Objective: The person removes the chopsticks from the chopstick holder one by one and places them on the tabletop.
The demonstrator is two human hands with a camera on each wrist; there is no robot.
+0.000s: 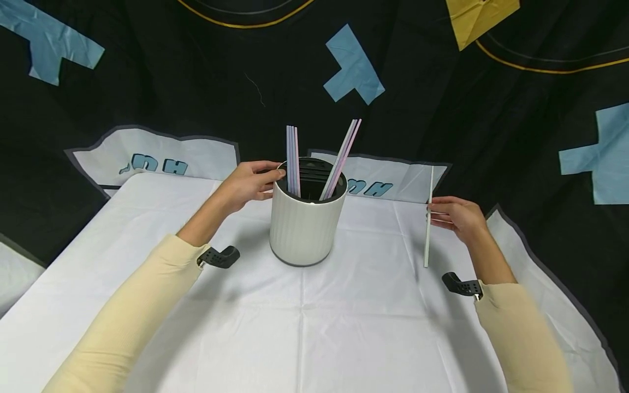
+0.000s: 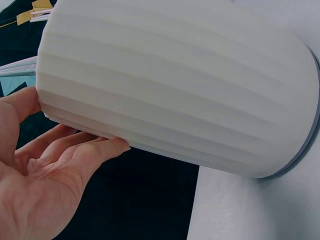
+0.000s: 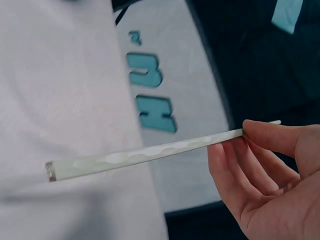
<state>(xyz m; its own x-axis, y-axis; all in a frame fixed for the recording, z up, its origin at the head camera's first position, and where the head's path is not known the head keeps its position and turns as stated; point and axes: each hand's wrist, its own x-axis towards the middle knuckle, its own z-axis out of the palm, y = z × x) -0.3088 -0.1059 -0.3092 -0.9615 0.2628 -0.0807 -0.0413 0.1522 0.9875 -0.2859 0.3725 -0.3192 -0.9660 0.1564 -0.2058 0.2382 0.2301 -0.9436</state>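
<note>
A white ribbed utensil holder [image 1: 306, 232] with a black divided top stands upright on the cloth. Several pastel chopsticks stand in it in two bunches, one on the left [image 1: 293, 158] and one leaning right [image 1: 340, 161]. At its upper left side, my left hand [image 1: 250, 183] holds the rim, with the thumb by the edge and the other fingers along the wall [image 2: 165, 90]. Well to the right of the holder, my right hand [image 1: 454, 214] pinches a single pale green chopstick [image 3: 150, 154] between thumb and fingers. That chopstick hangs nearly vertical, thicker end down.
White cloth [image 1: 275, 338] covers the table. Behind it hangs a black cloth [image 1: 196, 93] with blue tape patches [image 1: 355, 65] and a yellow one [image 1: 479, 19]. Black wrist mounts [image 1: 218, 257] sit on both sleeves.
</note>
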